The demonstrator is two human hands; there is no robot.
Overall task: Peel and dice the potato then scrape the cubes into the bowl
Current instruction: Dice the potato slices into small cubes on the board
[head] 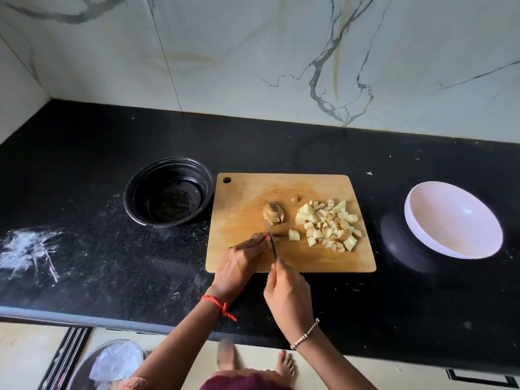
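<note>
floor: a steel basin [84, 370] with a crumpled plastic bag in it sits down at the bottom left, next to the person's bare feet
right hand [287, 294]: curled around the handle of the knife [271, 239], gripping it at the near edge of the board, with a metal bracelet [305, 334] on the wrist
left hand [242, 263]: fingers stretched pretty straight, tips pressing down a small potato strip [279, 237] right against the blade, with a red thread [218, 304] tied on the wrist
knife: blade points away from the person, tip close to the potato end
cutting board [242, 190]: wooden, lying flat on the black counter [84, 170], hang-hole at the far left corner
potato end [273, 213]: a stub with skin on it, mid-board, just past the knife tip
cubes [329, 223]: a loose pile on the right half of the board, a couple of strays nearby, none in a bowl yet
black bowl [168, 192]: just left of the board, nearly touching its edge
white bowl [453, 220]: right of the board, a gap between them, nothing inside
wall [253, 66]: white marble with grey veins behind the counter
</note>
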